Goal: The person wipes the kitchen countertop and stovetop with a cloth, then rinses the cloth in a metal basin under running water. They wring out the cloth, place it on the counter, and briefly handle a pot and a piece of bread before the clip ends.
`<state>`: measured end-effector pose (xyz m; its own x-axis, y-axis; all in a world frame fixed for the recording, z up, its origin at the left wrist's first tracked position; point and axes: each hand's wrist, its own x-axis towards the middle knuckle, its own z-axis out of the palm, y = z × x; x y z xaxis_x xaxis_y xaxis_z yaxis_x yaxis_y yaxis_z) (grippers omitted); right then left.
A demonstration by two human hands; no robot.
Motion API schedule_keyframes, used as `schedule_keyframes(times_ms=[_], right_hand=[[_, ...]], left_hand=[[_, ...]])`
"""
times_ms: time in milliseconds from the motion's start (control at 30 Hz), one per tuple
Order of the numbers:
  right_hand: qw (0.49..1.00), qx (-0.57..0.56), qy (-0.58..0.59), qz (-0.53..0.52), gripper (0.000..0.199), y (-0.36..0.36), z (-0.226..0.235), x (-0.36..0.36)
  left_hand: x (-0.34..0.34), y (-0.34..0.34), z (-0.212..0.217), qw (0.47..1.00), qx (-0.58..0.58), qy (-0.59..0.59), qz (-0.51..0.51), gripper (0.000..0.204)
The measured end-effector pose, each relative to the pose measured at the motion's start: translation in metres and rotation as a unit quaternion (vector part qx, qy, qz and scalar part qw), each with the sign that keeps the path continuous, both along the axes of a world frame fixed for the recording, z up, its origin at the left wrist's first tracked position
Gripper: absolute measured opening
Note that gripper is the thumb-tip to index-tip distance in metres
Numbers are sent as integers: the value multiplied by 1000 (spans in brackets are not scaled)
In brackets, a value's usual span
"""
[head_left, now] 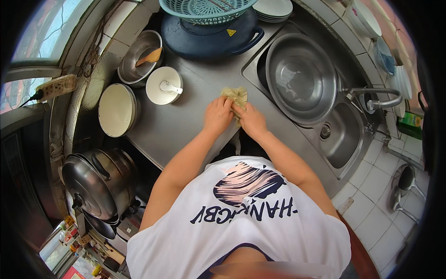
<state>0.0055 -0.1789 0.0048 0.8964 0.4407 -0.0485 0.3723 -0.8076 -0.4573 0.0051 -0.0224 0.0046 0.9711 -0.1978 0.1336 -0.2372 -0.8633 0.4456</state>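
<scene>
A yellowish, crumpled cleaning cloth (238, 94) is bunched up over the steel counter, close to its front edge. My left hand (218, 114) grips the cloth from the left, its fingers curled into it. From the right, my right hand (251, 120) is closed on the same cloth, and the two hands almost meet. The cloth's lower part is mostly hidden behind my fingers. Left of my hands, a white bowl (157, 96) with a white spoon (171, 87) in it stands on the steel counter (190, 125).
A large metal basin (302, 69) sits over the sink at the right, near the faucet (385, 94). Stacked bowls (116, 110) and a metal bowl (126, 69) with a wooden spatula (151, 56) stand at left. Behind are a dark blue lidded appliance (200, 39) and a teal colander (209, 18).
</scene>
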Motion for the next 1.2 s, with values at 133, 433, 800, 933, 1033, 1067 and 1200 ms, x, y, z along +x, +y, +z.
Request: schedule_keyframes(times_ms=[133,433,800,933,1033,1067,1200], right_hand=[[998,-43,-18,-42,58,-27,-1,26],[994,-28,36,-103,56,-39,5,45],[980,139,19,140,53,43,38,10],[954,123,62,266,51,87,39,-28],[922,97,119,356,49,111,46,-53],[909,93,135,384,48,116,44,-60],[859,49,165,483,45,127,27,-88]], left_hand=[[40,-32,-4,999,-5,-9,-38,39],[68,-49,-8,994,-63,-48,-70,35],[-34,52,46,989,-106,-19,101,38],[-107,90,51,983,-68,-3,173,38],[-161,102,46,975,-58,4,216,39],[-177,104,43,972,-56,14,228,39],[-224,99,36,958,-60,101,262,39]])
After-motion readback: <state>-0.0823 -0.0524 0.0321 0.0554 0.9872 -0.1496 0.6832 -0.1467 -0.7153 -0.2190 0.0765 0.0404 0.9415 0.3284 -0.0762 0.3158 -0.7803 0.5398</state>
